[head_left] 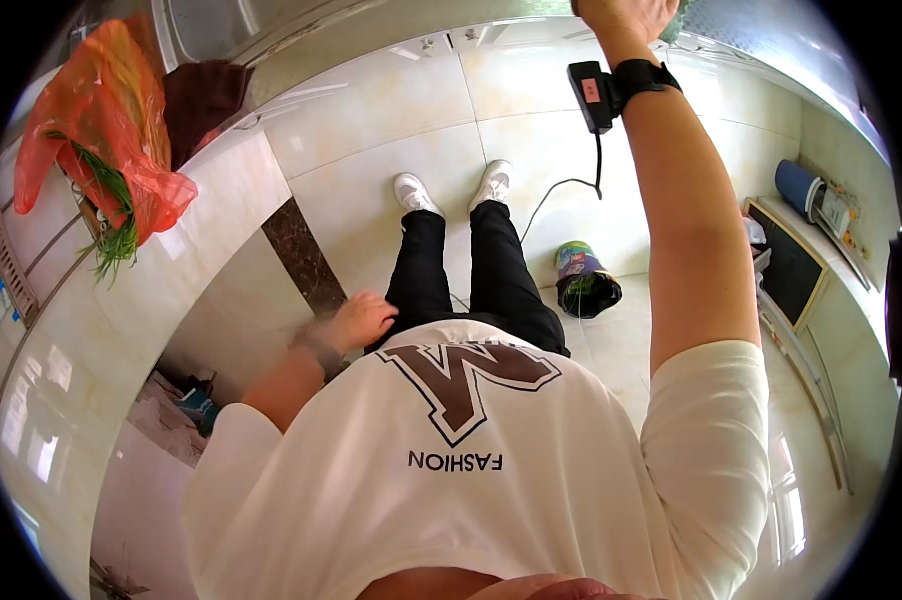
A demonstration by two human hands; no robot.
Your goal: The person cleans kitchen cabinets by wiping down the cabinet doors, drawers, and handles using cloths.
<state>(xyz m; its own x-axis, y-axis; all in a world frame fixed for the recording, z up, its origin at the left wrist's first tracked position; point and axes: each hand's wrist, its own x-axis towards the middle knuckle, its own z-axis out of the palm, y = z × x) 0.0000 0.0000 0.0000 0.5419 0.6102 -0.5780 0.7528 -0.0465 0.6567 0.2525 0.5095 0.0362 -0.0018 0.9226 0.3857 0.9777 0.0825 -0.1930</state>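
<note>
My right hand reaches forward to the metal counter, where the top edge of the view cuts it off. Its visible fingers look bent, and a bit of something green shows beside them; I cannot make out what they hold. A black strap with a small box and cable sits on that wrist. Beside my left hip hangs my left hand, slightly blurred, its fingers loosely extended with nothing visible in them. The nearest thing to it is my black trousers.
On the left counter lies a red plastic bag with green stalks poking out, beside a dark cloth. A lined bin stands on the tiled floor to my right. A blue container and a dark-panelled board are farther right.
</note>
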